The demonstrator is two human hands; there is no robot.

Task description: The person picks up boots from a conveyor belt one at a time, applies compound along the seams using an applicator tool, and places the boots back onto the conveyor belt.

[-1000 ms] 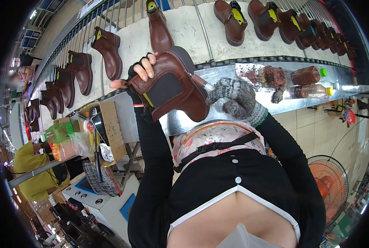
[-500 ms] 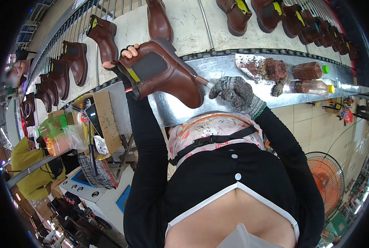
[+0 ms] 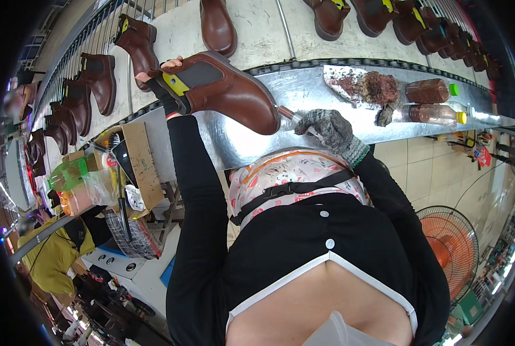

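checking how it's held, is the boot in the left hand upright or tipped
Tipped on its side: the boot shows its dark side panel upward, and its sole faces sideways, not down.

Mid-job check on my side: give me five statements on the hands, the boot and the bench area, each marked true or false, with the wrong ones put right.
1. The left hand is empty. False: the left hand holds a brown boot.
2. The right hand wears a grey knitted glove. True.
3. The small tool in the right hand points toward the boot's toe. True.
4. The two brown-filled bottles have matching caps. False: the upper bottle has a green cap, the lower bottle a yellow cap.
5. A caged fan shows at the lower right of the view. True.
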